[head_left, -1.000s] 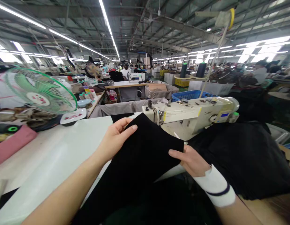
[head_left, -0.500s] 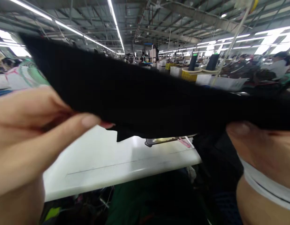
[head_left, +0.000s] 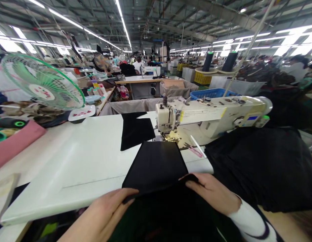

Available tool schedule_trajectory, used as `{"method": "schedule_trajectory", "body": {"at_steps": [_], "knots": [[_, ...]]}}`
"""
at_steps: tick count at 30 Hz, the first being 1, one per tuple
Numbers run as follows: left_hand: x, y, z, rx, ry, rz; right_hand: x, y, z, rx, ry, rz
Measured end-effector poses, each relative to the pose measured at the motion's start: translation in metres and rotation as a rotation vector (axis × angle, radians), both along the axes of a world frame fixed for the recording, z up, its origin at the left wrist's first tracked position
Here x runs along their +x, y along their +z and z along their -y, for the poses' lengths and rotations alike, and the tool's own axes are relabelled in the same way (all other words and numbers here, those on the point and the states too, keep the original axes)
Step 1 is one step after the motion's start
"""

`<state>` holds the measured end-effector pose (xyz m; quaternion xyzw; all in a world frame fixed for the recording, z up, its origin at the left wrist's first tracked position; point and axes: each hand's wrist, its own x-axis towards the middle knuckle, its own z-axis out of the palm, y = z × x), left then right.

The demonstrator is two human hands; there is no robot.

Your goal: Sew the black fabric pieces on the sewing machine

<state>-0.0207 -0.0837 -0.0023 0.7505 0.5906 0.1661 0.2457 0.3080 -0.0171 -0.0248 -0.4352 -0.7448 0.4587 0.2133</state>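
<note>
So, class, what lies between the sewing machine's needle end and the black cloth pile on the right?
Pink-handled snips and a slim white stick, as the head view shows.

The black cloth [head_left: 157, 164] lies smooth on the white table [head_left: 92, 148], its far edge straight and just before the sewing machine [head_left: 168, 119], its sides slanting outward toward the near end, which curls over at the right.

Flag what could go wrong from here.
Pink-handled snips lie close right of the black cloth; a shift that way could snag it. The left hand and right hand hold only the near end, so the far end might skew. A second black piece close by might get dragged along.
</note>
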Motion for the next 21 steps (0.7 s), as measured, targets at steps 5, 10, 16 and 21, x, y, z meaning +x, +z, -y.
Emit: {"method": "schedule_trajectory", "body": {"at_steps": [5, 10, 16, 21], "knots": [[0.023, 0.005, -0.077, 0.12, 0.129, -0.205, -0.025, -0.024, -0.058, 0.201, -0.31, 0.115], [0.034, -0.023, -0.158, 0.18, 0.235, -0.353, -0.048, -0.052, -0.109, 0.334, -0.539, 0.236], [0.028, -0.054, -0.181, 0.151, 0.228, -0.207, -0.057, -0.066, -0.126, 0.332, -0.603, 0.202], [0.029, -0.055, -0.16, 0.261, 0.274, -0.006, -0.051, -0.066, -0.124, 0.292, -0.598, 0.016]]}}
